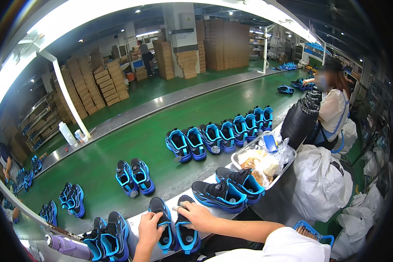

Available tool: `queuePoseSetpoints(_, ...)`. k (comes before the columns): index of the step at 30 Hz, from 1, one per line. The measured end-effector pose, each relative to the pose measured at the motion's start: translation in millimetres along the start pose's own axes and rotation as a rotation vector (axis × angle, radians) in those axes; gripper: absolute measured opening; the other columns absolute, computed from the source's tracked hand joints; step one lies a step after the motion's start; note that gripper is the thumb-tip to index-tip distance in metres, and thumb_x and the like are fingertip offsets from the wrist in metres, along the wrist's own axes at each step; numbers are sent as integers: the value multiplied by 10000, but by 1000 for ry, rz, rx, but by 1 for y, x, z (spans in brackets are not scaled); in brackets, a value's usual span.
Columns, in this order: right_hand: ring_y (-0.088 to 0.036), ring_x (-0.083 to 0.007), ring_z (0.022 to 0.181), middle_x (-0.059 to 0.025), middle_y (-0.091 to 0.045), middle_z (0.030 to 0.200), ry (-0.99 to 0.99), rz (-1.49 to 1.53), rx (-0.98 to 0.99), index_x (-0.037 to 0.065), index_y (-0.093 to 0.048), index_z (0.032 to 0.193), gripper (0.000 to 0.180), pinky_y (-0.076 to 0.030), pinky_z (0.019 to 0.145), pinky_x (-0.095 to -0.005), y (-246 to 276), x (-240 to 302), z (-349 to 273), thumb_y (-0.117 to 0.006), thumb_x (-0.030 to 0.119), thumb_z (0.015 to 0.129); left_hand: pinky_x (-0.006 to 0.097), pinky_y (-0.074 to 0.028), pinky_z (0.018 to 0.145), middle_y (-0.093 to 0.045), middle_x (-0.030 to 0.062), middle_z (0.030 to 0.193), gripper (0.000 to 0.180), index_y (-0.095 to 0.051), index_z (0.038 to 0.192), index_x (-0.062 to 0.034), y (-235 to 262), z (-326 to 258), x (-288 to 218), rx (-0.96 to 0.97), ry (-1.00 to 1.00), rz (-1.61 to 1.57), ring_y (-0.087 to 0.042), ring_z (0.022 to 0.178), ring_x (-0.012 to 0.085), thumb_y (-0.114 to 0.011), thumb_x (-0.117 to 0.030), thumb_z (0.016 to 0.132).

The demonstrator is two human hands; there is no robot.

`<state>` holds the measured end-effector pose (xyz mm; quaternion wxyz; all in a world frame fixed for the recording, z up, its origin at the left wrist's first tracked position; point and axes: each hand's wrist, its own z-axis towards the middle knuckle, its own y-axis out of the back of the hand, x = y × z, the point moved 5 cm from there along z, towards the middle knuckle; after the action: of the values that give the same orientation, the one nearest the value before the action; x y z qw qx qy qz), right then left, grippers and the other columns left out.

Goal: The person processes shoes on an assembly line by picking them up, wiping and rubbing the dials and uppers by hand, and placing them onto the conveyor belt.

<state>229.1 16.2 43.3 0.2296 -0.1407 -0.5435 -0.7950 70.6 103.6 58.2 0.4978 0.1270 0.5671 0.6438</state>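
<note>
Two black sneakers with bright blue trim stand side by side at the near edge of the workbench, toes pointing away from me. My left hand (150, 230) grips the left sneaker (159, 204) at its opening, fingers over the edge by the laces. Across the upper of the right sneaker (188, 241) lies my right hand (195, 215), its fingers bent around the tongue area. Both soles rest on the white strip along the bench edge. Just right of my right hand stands another pair of sneakers (220, 194); to the left of my left hand is a further pair (113, 236).
A green conveyor belt (96, 159) carries a pair (135, 177) and a row of sneakers (218, 137). A tray (273, 185) with bagged items and dark stacked material (299, 120) stand right. A purple bottle (67, 246) lies left. A co-worker (334, 107) sits farther along.
</note>
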Motion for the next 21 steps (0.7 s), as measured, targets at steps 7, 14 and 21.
queuePoseSetpoints(7, -548, -301, 978, -108, -589, 926, -191, 597, -55, 114, -618, 1072, 389, -446, 853, -378, -16, -40, -1, -558, -17, 711, 390, -466, 797, -596, 84, 991, 439, -682, 982, -156, -30, -4, -2, 47, 9, -10, -533, 907, 316, -628, 9, 579)
queuePoseSetpoints(14, -515, -279, 886, -83, -519, 1040, 127, 14, 42, 127, -613, 925, 166, -478, 741, -353, -15, 6, -12, -571, 103, 766, 389, -443, 802, -631, 42, 984, 264, -681, 776, -133, -33, -15, -1, -84, 7, -61, -498, 902, 311, -573, 49, 617)
queuePoseSetpoints(21, -508, -277, 880, -107, -507, 975, 100, -81, 124, 108, -612, 860, 126, -468, 721, -358, -26, 12, -10, -603, 118, 734, 392, -441, 781, -622, 32, 1017, 140, -686, 767, -119, -37, -10, -4, 69, -175, 98, -507, 900, 286, -616, -70, 657)
